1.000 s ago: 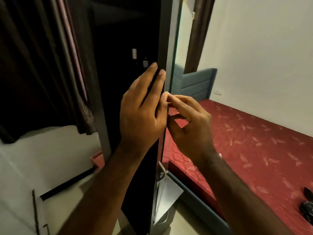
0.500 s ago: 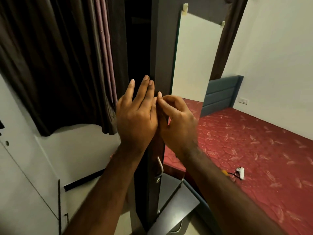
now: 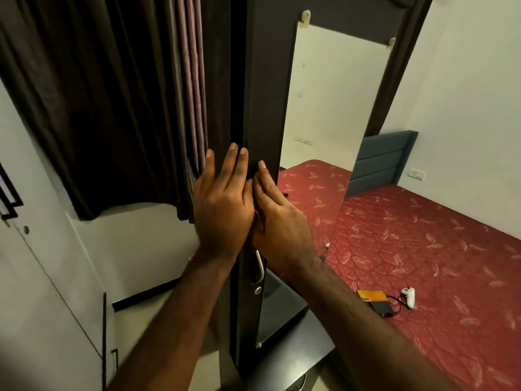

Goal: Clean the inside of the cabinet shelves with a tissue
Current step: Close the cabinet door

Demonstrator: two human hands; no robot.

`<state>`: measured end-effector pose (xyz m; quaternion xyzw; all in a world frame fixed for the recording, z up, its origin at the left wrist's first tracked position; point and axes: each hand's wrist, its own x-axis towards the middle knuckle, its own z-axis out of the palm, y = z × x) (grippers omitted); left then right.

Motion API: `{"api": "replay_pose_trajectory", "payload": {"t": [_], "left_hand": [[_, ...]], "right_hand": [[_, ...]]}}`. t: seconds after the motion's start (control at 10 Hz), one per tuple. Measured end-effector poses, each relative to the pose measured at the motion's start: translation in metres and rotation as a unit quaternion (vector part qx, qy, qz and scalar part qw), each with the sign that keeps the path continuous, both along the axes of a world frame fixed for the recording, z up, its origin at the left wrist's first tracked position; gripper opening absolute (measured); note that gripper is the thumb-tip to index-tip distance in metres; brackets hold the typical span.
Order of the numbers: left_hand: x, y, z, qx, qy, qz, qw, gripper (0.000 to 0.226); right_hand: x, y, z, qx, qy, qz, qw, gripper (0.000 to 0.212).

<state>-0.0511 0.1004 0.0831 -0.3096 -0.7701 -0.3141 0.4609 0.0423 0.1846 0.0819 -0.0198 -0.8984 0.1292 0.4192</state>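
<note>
Left hand (image 3: 222, 210): was flat, fingers straight, pressed against the edge of the cabinet door (image 3: 265, 94).
Right hand (image 3: 277, 218): fingers were extended, resting on the door face and touching the left hand.
Cabinet door: stood upright at centre, a mirror (image 3: 332, 103) on its face and a metal handle (image 3: 260, 266) just below the hands.
Tissue: could not be made out.
Left of door: a dark curtain (image 3: 98, 108) hung.

A dark brown curtain (image 3: 93, 108) fills the upper left, with a purple striped panel (image 3: 189, 80) along its right edge. At right lies a red mattress (image 3: 423, 249) with a pale feather pattern, and a blue-grey headboard (image 3: 386, 156) stands against the white wall (image 3: 465, 80). On the mattress, lower right, a white game controller (image 3: 409, 297) lies near a yellow card-like item (image 3: 372, 295) and a small black device (image 3: 382, 308).
</note>
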Motion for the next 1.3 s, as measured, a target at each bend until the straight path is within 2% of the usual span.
{"api": "replay_pose_trajectory", "payload": {"t": [0.5, 1.1, 1.2, 1.3], "left_hand": [[-0.032, -0.005, -0.012, -0.039, -0.098, -0.049, 0.993, 0.057], [-0.054, -0.019, -0.02, -0.058, -0.075, -0.099, 0.991, 0.057], [-0.059, -0.031, -0.023, -0.064, -0.077, -0.102, 0.99, 0.06], [-0.063, -0.05, -0.025, -0.055, -0.082, -0.103, 0.99, 0.059]], "right_hand": [[-0.033, -0.001, -0.008, 0.009, -0.037, -0.016, 0.999, 0.068], [-0.059, -0.021, -0.029, 0.001, 0.005, -0.066, 0.998, 0.07], [-0.062, -0.032, -0.031, -0.008, 0.017, -0.046, 0.999, 0.065], [-0.066, -0.046, -0.028, 0.032, 0.036, -0.028, 0.998, 0.061]]}}
